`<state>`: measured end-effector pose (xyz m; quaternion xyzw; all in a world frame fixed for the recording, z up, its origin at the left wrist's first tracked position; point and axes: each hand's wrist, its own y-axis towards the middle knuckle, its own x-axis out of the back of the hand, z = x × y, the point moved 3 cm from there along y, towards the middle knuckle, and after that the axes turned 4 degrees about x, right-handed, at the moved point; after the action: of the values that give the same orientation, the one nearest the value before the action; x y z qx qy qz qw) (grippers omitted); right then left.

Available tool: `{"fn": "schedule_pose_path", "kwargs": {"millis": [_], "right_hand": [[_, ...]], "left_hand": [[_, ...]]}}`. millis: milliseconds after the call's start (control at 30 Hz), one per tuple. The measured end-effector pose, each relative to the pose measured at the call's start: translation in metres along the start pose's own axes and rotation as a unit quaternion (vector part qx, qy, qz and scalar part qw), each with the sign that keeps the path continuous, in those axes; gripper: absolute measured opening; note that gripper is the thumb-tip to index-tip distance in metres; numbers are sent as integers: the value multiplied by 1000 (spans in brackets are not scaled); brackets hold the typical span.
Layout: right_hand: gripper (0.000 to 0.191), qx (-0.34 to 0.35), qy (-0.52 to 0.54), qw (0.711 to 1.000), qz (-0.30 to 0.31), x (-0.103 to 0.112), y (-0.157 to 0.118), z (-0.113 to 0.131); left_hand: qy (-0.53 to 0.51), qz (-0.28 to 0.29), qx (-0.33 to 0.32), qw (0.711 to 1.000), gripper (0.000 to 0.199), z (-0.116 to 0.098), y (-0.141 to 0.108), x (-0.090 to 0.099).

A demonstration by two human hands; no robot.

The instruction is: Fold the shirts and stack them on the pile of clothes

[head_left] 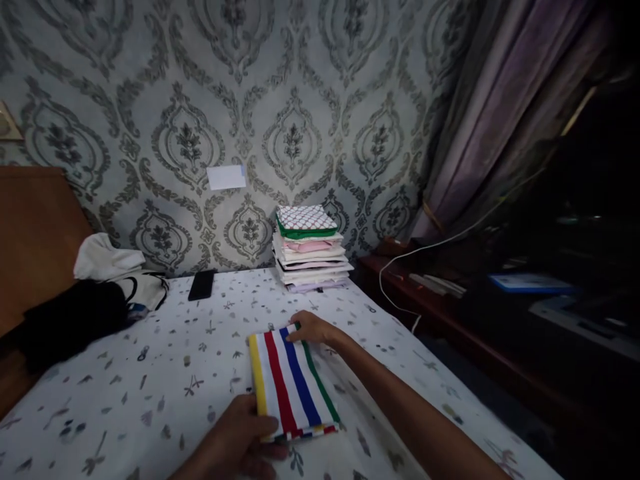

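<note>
Cloth: lying folded on the bed, striped yellow, red, blue and green on white.
Left hand: gripping the cloth at the near left corner, thumb on top.
Right hand: pinching the cloth at the far right corner.
Pile: stacked past the cloth, near the wall.
Phone: lying flat, left of the pile.
Black clothes: bunched at the bed's left side.

The person's two bare hands reached in over the bed from its near edge. The left hand was low, thumb extended over curled fingers; the right hand was farther out, fingers bent, its bare forearm stretched diagonally.
</note>
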<state>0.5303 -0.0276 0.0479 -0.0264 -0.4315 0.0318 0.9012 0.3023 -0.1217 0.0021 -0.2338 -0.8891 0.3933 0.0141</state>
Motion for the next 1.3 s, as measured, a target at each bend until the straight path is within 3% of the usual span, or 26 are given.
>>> {"fn": "schedule_pose_path", "kwargs": {"millis": [67, 167, 267, 333, 400, 467, 533, 633, 667, 733, 800, 900, 1067, 1300], "right_hand": [[17, -8, 40, 999, -19, 0, -3, -1], [16, -31, 113, 992, -40, -15, -13, 1], [15, -59, 209, 975, -55, -44, -29, 6], [13, -100, 241, 964, -49, -62, -42, 11], [14, -125, 183, 974, -37, -68, -55, 18], [19, -112, 46, 991, -49, -62, -63, 27], [28, -65, -71, 991, -93, -51, -64, 41], [35, 61, -121, 982, -132, -53, -48, 68], [40, 113, -118, 979, -124, -61, -40, 76], [50, 173, -119, 974, -80, -83, -23, 85], [57, 168, -148, 974, -41, -105, -10, 83], [65, 135, -201, 970, -25, -122, -4, 72], [73, 89, -203, 975, -7, -119, -5, 61], [77, 46, -192, 980, -22, -111, -14, 46]], "left_hand": [[-3, -8, -5, 1000, 52, -10, -8, 8], [-15, -29, -65, 997, 36, -42, -22, 41], [-17, -135, -157, 978, 26, -78, -25, 87], [38, -185, -180, 965, 22, -89, -18, 111], [109, -217, -170, 955, 19, -88, -11, 128], [189, -250, -168, 935, 19, -82, -8, 138], [309, -303, -220, 874, 25, -79, -11, 137], [495, -345, -333, 725, 38, -80, -11, 108], [527, -334, -353, 697, 41, -79, -7, 95], [578, -297, -358, 671, 48, -73, 9, 69], [618, -285, -322, 658, 55, -62, 26, 55], [638, -312, -277, 647, 67, -43, 38, 58], [630, -324, -254, 658, 88, -30, 28, 77], [624, -315, -237, 675, 101, -23, 17, 84]]}}
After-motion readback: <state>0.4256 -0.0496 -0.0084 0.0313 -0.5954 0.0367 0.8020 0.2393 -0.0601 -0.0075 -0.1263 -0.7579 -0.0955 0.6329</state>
